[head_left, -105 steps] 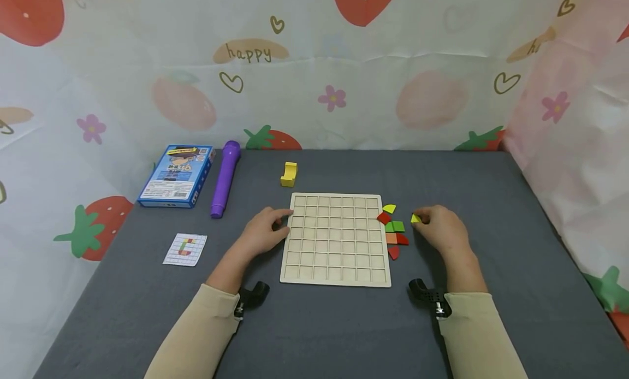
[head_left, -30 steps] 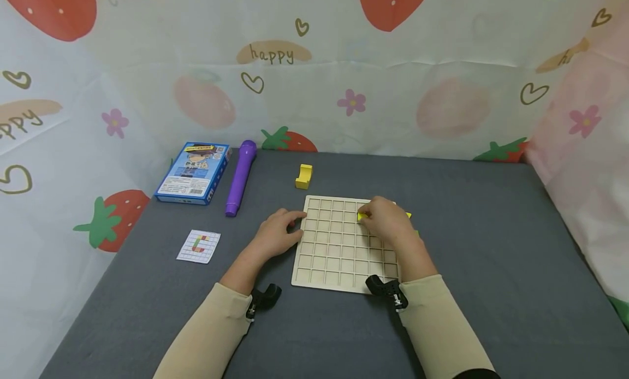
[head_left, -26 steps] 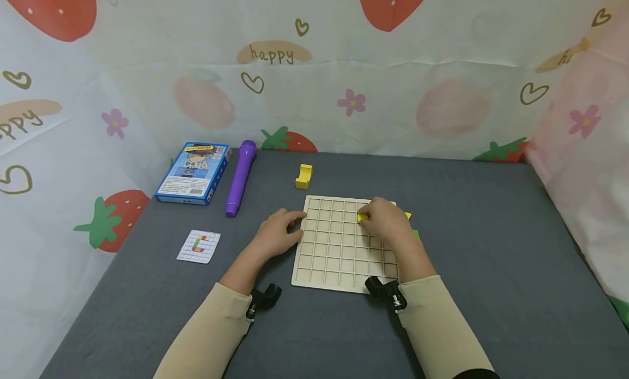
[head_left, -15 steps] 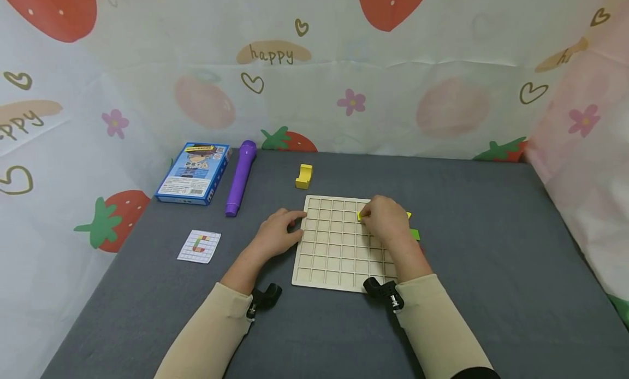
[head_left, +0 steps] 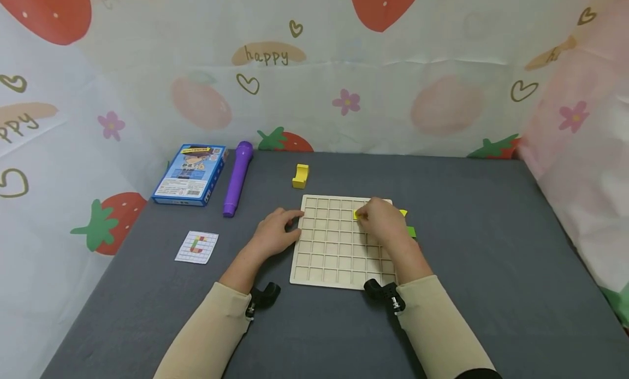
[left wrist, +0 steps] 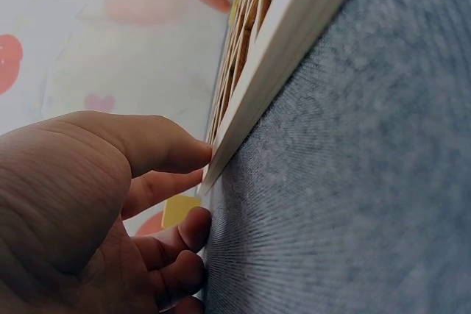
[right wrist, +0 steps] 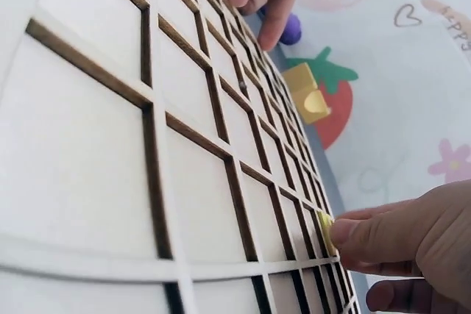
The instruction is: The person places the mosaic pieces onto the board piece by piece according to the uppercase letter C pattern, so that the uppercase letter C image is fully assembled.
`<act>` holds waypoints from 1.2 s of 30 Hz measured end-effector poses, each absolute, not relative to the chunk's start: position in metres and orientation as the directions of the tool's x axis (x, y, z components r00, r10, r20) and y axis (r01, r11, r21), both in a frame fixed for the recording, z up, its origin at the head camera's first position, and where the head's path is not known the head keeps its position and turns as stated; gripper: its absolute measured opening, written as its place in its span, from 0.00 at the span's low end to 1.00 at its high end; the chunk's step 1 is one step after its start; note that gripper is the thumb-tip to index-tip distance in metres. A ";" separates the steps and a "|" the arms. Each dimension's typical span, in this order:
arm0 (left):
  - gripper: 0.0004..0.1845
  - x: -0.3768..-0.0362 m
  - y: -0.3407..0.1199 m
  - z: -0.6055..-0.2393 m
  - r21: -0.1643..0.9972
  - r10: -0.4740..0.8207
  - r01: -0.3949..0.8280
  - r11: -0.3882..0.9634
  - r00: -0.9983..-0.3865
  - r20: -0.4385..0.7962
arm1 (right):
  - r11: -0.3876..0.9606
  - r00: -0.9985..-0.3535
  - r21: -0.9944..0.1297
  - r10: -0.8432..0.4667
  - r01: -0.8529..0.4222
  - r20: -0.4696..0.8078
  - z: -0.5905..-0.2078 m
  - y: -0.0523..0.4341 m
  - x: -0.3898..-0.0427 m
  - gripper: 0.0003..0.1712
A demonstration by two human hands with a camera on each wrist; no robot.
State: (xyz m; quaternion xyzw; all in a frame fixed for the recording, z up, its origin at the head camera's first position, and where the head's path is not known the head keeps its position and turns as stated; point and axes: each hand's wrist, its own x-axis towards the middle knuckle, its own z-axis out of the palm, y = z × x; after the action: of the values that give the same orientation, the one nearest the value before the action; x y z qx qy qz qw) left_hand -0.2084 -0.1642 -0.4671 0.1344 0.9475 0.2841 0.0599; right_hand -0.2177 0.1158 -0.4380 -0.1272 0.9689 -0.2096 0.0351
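Head view is giving me a pale wooden grid board (head_left: 319,259) that is lying flat on the gray cloth (head_left: 506,270), its near edge fronting a broad stretch of fabric between the sleeves. At its left edge, the left hand (head_left: 275,231) is resting with thumb and forefinger spread apart against the wood, its fingers loose and gripping nothing. Over the upper right cells, the right hand (head_left: 385,220) is pinching a small yellow piece (right wrist: 326,229) snugly between thumb and fingers. I am seeing the piece as a bright, thin sliver at the grid; the fingers are covering its outline, so I cannot tell whether it is seated in a cell.

Past the right edge, a second yellow piece (head_left: 404,212) and a green piece (head_left: 411,232) are peeking out from behind the right hand and forearm, with cloth running wide beyond them. A yellow block (head_left: 301,176) is standing near the far edge. Leftward, a patterned card (head_left: 196,247), a blue box (head_left: 189,174) and a purple microphone (head_left: 238,179) are lying apart from the board.
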 end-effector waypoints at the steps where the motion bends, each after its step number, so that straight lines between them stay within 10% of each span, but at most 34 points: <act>1: 0.25 -0.208 -0.165 -0.467 0.554 0.291 0.222 0.802 -0.956 -0.039 | 0.878 -0.967 -0.422 -0.256 -0.227 -0.012 -0.438 0.117 -0.216 0.15; 19: 0.24 -0.205 -0.167 -0.463 0.557 0.283 0.221 0.800 -0.959 -0.025 | 0.746 -0.983 -0.640 -0.145 -0.186 0.116 -0.433 0.152 -0.203 0.17; 36: 0.25 -0.206 -0.161 -0.465 0.560 0.271 0.203 0.804 -0.962 -0.041 | 0.766 -0.991 -0.642 -0.092 -0.006 -0.102 -0.439 0.210 -0.203 0.21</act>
State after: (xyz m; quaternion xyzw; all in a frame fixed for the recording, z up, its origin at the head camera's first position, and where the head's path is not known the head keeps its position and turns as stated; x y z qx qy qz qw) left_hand -0.2061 -0.1608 -0.4649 0.1249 0.9477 0.2875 0.0594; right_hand -0.2032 0.2096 -0.4385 -0.0261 0.9376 -0.3407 0.0637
